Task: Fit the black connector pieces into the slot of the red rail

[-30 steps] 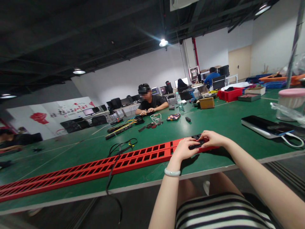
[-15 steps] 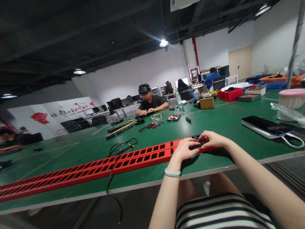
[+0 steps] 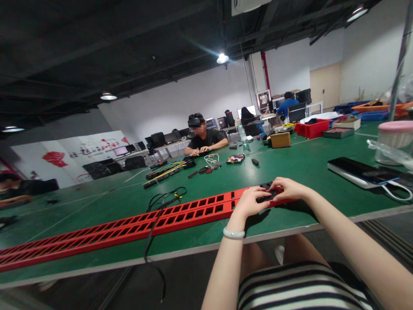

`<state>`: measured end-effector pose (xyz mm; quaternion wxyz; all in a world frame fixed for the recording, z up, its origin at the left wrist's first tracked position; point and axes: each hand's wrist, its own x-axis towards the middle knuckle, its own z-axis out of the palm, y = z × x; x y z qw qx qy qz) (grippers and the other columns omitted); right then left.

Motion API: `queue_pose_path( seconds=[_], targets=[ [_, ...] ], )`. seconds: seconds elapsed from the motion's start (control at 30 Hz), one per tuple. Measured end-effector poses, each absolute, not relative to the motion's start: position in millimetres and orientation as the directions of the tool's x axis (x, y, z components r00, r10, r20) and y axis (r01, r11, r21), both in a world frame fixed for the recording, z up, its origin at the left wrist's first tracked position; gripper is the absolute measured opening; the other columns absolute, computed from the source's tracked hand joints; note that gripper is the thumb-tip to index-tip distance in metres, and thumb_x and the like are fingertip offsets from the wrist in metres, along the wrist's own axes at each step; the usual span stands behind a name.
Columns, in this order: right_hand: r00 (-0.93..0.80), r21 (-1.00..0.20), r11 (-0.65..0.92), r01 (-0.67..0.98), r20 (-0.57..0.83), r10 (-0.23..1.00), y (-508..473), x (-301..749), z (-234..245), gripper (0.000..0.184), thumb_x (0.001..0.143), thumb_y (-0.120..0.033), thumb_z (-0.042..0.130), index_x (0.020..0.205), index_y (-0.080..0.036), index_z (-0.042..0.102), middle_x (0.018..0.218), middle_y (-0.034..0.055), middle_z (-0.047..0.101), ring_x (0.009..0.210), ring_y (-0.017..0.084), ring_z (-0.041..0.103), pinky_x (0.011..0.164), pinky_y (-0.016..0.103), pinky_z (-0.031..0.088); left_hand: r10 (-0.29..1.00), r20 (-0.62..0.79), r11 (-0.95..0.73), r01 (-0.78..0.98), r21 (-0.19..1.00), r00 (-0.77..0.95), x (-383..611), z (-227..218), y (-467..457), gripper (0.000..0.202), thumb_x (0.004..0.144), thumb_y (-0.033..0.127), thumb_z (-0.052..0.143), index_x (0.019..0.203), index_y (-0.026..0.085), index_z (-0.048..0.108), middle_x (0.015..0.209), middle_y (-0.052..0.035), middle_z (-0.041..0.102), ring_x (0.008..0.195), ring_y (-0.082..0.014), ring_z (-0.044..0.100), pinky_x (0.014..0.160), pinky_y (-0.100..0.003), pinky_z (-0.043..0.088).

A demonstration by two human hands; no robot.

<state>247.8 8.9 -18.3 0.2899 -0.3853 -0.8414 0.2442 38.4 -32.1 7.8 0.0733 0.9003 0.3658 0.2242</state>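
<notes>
A long red slotted frame (image 3: 190, 218) lies along the near side of the green table (image 3: 106, 213), with rows of rectangular openings. Over its right end are both of my hands, close together at a small black part (image 3: 263, 199) set on the frame. My left hand (image 3: 249, 203), with a pale bangle at the wrist, has its fingers bent around the near left of that part. From the right, my right hand (image 3: 289, 188) presses bent fingertips against it. Fingers partly cover the black part, so its exact kind cannot be made out.
A black cable (image 3: 157, 221) crosses the frame and hangs over the table edge. To the right lie a black-and-white device (image 3: 351, 173) with a white cord and a pink-lidded jar (image 3: 395, 140). Across the table a person (image 3: 204, 138) works near bundled cables (image 3: 164, 174). A red bin (image 3: 311, 128) stands farther back.
</notes>
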Motion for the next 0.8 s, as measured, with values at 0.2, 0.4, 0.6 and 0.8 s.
queue_pose_path(
  seconds=[0.2, 0.4, 0.6, 0.8],
  targets=[
    [-0.545, -0.614, 0.602, 0.511, 0.310, 0.779, 10.4, 248.3, -20.6, 0.048, 0.054, -0.048, 0.066, 0.089, -0.016, 0.063, 0.086, 0.0044, 0.055, 0.071, 0.015, 0.050, 0.060, 0.025, 0.040, 0.692, 0.349, -0.721, 0.627, 0.296, 0.631, 38.1, 7.9, -32.3, 0.033, 0.073, 0.041, 0.054, 0.101, 0.025, 0.061, 0.112, -0.0035, 0.054, 0.104, -0.0174, 0.048, 0.093, -0.029, 0.034],
    [-0.550, -0.605, 0.612, 0.509, 0.319, 0.772, 7.2, 247.4, -16.6, 0.041, 0.063, -0.047, 0.060, 0.090, -0.017, 0.064, 0.085, 0.0047, 0.054, 0.073, 0.015, 0.051, 0.065, 0.025, 0.041, 0.694, 0.354, -0.719, 0.629, 0.296, 0.627, 38.7, 8.1, -32.6, 0.033, 0.072, 0.039, 0.054, 0.101, 0.025, 0.061, 0.112, -0.0036, 0.054, 0.103, -0.0175, 0.048, 0.093, -0.030, 0.034],
    [-0.572, -0.576, 0.645, 0.502, 0.337, 0.747, 5.2, 246.6, -13.4, 0.032, 0.073, -0.039, 0.050, 0.091, -0.017, 0.065, 0.083, 0.0050, 0.052, 0.073, 0.014, 0.052, 0.068, 0.024, 0.041, 0.681, 0.349, -0.732, 0.615, 0.293, 0.644, 38.6, 9.1, -32.4, 0.032, 0.073, 0.036, 0.054, 0.103, 0.026, 0.060, 0.113, -0.0027, 0.054, 0.105, -0.0173, 0.047, 0.094, -0.030, 0.033],
    [-0.543, -0.607, 0.615, 0.502, 0.332, 0.771, 7.4, 246.7, -17.0, 0.030, 0.070, -0.037, 0.054, 0.088, -0.016, 0.064, 0.083, 0.0050, 0.054, 0.072, 0.014, 0.052, 0.067, 0.024, 0.041, 0.692, 0.347, -0.721, 0.628, 0.293, 0.633, 38.4, 8.8, -32.2, 0.033, 0.072, 0.037, 0.055, 0.102, 0.025, 0.061, 0.113, -0.0031, 0.054, 0.104, -0.0181, 0.047, 0.093, -0.031, 0.034]
  ],
)
